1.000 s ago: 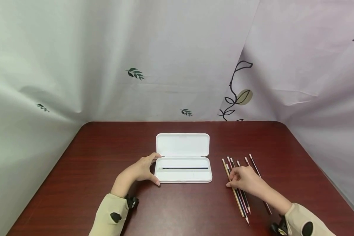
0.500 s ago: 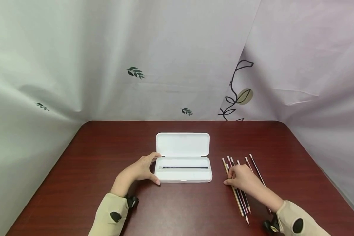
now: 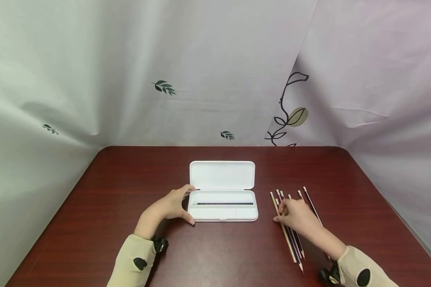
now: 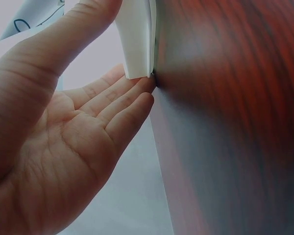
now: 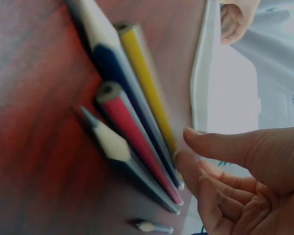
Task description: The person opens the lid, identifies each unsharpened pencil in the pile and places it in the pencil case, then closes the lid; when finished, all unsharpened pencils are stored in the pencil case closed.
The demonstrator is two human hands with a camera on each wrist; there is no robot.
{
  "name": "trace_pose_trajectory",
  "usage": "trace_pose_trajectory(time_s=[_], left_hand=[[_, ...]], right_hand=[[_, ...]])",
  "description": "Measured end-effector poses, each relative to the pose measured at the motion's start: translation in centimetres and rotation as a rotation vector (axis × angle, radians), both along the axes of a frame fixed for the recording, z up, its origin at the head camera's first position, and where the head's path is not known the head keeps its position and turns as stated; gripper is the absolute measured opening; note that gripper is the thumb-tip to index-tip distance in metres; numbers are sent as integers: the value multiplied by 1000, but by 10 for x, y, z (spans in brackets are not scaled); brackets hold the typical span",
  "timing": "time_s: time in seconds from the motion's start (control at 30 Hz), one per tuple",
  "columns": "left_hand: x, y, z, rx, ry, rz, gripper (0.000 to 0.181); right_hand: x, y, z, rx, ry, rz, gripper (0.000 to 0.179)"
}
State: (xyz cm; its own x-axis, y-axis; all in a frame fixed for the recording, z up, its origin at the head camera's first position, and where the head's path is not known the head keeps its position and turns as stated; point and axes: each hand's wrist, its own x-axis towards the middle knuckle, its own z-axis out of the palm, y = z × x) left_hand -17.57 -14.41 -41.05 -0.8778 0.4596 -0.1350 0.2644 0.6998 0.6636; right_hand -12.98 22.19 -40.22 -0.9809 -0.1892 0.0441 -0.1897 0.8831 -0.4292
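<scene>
The right hand [image 3: 297, 217] sits slightly nearer the white case [image 3: 210, 214] than one second ago. On the red-brown table [image 3: 219, 251], the case stands open. The left hand [image 3: 169, 206], thumb and fingers spread, touches its left end. Right thumb and forefinger are at the yellow pencil [image 5: 151, 85], beside other loose pencils [image 5: 140, 139] right of the case; cannot tell whether they pinch it. One dark pencil [image 3: 224, 203] lies inside.

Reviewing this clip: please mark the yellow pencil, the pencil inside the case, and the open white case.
Yellow pencil [image 5: 151, 88]: right wrist view, middle of its shaft.
Dark pencil [image 3: 224, 203]: head view, middle of its shaft.
White pencil case [image 3: 222, 175]: head view, inside of its open lid.
</scene>
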Motion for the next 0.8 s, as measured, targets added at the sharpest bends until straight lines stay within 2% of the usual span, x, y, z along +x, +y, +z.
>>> trace_pose_trajectory(time_s=[0.13,0.27,0.33,0.47,0.6,0.67,0.8], left_hand=[[0,-1,-1,-1,1,2,92],[-1,-1,-2,1,4,4,91],[-1,-1,-3,2,6,5,91],[0,-1,-3,3,8,-5,91],[0,-2,-3,0,25,-12,90],[0,-2,-2,2,34,-12,89],[1,-2,-1,4,53,-31,88]], right_hand=[[1,-3,-4,2,1,-9,25],[-3,-6,-5,-20,-36,-20,26],[-7,-6,-5,-43,-82,-28,27],[-16,-6,-2,-137,-249,-43,27],[-24,-6,0,-218,-384,-27,16],[-28,-6,0,-224,-411,-11,11],[-36,-8,7,-212,-390,9,8]])
